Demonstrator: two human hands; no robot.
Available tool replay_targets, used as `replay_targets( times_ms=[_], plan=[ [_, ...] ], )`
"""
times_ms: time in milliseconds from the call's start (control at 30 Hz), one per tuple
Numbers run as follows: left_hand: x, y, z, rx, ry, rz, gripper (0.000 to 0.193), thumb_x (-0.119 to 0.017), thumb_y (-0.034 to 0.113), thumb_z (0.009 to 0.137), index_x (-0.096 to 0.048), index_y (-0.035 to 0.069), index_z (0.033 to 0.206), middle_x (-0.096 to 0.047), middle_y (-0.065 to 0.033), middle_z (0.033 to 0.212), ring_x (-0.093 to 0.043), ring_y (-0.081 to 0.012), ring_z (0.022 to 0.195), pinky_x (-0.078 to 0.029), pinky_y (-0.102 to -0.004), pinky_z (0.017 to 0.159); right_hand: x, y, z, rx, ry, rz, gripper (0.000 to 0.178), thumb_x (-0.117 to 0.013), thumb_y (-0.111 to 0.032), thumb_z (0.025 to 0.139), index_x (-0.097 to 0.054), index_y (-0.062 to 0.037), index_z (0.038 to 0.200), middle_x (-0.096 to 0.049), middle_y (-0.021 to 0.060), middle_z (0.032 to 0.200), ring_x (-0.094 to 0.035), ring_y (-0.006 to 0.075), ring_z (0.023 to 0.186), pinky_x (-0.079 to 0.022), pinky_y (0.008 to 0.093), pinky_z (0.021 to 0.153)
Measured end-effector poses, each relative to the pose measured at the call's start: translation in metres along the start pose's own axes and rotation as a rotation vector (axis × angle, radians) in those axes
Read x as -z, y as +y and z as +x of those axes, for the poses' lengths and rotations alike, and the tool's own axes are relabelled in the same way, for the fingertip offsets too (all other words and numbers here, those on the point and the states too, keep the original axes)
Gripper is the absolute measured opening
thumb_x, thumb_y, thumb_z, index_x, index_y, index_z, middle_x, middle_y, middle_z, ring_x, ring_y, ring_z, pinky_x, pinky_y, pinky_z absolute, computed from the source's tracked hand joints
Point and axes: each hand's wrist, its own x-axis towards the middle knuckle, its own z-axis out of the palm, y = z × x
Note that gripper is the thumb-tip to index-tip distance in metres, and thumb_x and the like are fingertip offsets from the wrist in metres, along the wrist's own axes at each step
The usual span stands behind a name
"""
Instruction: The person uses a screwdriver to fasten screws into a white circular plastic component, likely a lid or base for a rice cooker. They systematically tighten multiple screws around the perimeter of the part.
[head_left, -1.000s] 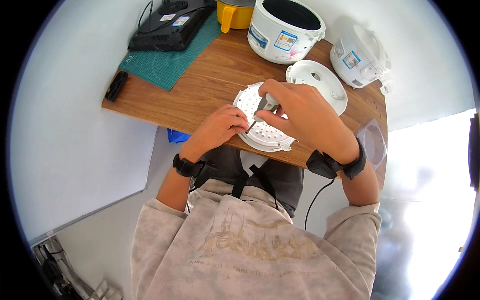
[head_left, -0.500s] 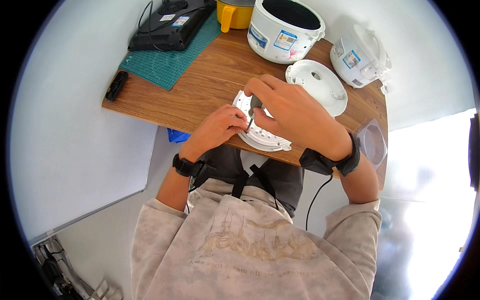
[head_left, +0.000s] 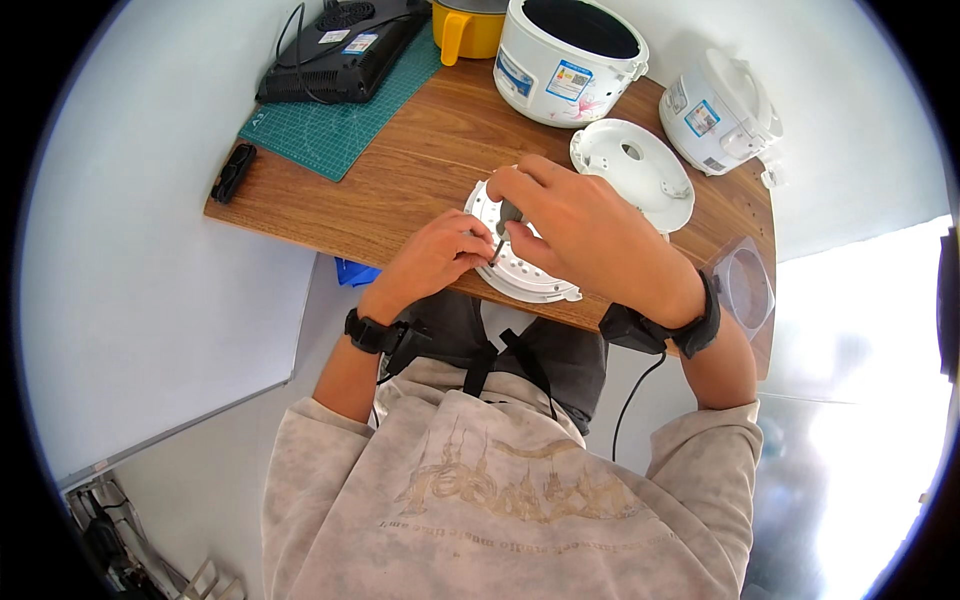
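Observation:
A white round lid part with rows of holes (head_left: 532,278) lies at the table's near edge in front of me. My right hand (head_left: 575,225) is above it, fingers closed around the grey handle of a screwdriver (head_left: 509,215). The screwdriver's shaft points down and its tip meets the left side of the lid part. My left hand (head_left: 440,250) is at that same side, thumb and fingertips pinched beside the tip. Whatever lies between those fingertips is hidden. Part of the lid part is covered by both hands.
Behind my right hand lies a white round cover (head_left: 650,180). Further back stand an open rice cooker body (head_left: 540,85), a closed rice cooker (head_left: 720,115) and a yellow pot (head_left: 480,35). A black appliance (head_left: 340,60) sits on a green cutting mat (head_left: 320,140). A clear plastic piece (head_left: 745,285) is at right.
My right hand has shifted very slightly around the screwdriver, whose handle is tilted a little differently. My left hand and the lid part stay in place.

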Motion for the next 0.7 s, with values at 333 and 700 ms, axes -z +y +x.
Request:
replay_targets(
  times_ms=[333,700],
  plan=[
    [-0.001,-0.001,0.000,0.000,0.028,-0.023,0.008,-0.073,0.012,0.087,-0.076,0.008,0.094,-0.069,-0.0009,0.104,-0.060,-0.0253,0.103,-0.049,-0.0374,0.092,0.015,-0.009,-0.008,0.090,-0.096,0.005,0.026,-0.070,-0.011,0.086,-0.055,0.0003,0.104,-0.062,0.0132,0.093,-0.068,0.0308,0.086,-0.056,0.0368,0.070],
    [-0.002,-0.001,0.001,0.037,0.029,-0.042,0.007,-0.073,0.010,0.086,-0.074,0.008,0.093,-0.069,-0.0029,0.099,-0.059,-0.0267,0.099,-0.049,-0.0385,0.088,0.018,0.001,-0.004,-0.094,-0.130,0.081,0.027,-0.072,-0.020,0.089,-0.058,0.0023,0.096,-0.065,0.0158,0.068,-0.066,0.0354,0.069,-0.051,0.0427,0.060]
  ],
)
